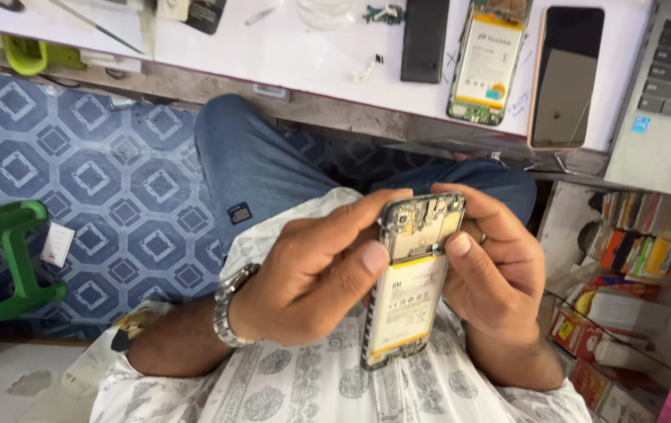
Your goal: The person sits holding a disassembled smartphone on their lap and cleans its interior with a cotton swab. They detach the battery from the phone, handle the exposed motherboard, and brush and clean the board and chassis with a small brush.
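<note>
White battery, bare circuit board above it — that's the opened phone [412, 282] I'm seeing, back cover off, held upright over the lap between both hands. My left hand [316, 274] is curled around its left edge, thumb pressed flat on the upper part of the battery, fingers wrapped over the top corner. The right hand [492, 266] is closed on the right edge, thumb resting against the side just below the board. A metal watch [226, 307] sits on the left wrist. Up on the white bench [288, 55] lie another opened phone [486, 63], a dark phone [425, 39], a rose-rimmed phone [566, 77] face up — and a laptop [669, 102] at the far right.
</note>
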Available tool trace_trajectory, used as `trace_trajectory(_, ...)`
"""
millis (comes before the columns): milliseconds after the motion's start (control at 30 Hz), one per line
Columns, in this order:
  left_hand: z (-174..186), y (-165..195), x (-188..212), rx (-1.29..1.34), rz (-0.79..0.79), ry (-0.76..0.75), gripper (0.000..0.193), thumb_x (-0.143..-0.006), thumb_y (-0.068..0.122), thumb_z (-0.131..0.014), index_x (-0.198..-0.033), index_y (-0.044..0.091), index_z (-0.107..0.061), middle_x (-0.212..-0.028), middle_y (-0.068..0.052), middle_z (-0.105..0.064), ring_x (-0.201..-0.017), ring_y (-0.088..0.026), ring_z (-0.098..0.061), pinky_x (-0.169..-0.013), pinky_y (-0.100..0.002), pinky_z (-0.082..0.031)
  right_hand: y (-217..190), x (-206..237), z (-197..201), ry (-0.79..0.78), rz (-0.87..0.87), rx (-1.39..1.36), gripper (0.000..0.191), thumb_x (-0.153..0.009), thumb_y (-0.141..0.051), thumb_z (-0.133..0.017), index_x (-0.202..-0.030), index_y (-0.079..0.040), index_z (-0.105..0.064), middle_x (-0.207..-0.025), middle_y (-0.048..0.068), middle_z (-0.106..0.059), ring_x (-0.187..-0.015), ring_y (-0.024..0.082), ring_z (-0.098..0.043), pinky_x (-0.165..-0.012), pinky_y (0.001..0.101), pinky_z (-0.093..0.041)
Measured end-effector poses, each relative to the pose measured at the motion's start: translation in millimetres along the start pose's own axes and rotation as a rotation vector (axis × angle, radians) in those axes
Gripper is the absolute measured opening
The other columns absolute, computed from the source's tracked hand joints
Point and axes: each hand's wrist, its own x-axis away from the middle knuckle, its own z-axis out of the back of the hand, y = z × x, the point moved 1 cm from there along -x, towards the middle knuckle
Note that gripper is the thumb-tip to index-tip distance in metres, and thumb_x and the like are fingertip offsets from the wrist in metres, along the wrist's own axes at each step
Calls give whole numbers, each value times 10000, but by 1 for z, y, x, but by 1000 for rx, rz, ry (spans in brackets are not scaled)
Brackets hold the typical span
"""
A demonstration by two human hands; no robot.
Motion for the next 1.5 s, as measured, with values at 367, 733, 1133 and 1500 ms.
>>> trace_trajectory(367,-9,5,6,2,-127,-14,613,-1050,105,-641,-1585,-59,-391,-1057,-76,-715,-744,-80,-687,-685,-242,-573,-1,8,1,9,34,-25,469,-1076,19,-519,-1498,195,-418,-1262,231,-672,-1172,237,-660,-1055,338,-502)
trace_trajectory(733,-9,5,9,-78,-247,11,494,-1077,70,-587,-1537,-55,-458,-1106,-135,-726,-847,-127,-740,-727,-262,-598,2,33,10,139,239,379,466,-1000,46,-551,-1435,181,-454,-1025,155,-711,-937,131,-657,-889,232,-514)
trace_trajectory(1133,-9,7,4,-116,-260,4,496,-1044,-1,-583,-1529,-31,-480,-954,-87,-665,-658,-117,-585,-587,-289,-452,-7,61,16,73,515,1135,466,-958,-48,-634,-1366,118,-481,-1096,219,-739,-994,142,-736,-927,243,-559)
trace_trajectory(1500,-8,-1,-3,-161,-187,141,377,-1046,78,-620,-1384,-74,-551,-1045,-117,-716,-852,-157,-700,-769,-286,-571,12,19,8,78,238,268,459,-1075,-38,-563,-1494,119,-457,-1215,191,-703,-1080,171,-686,-979,262,-529)
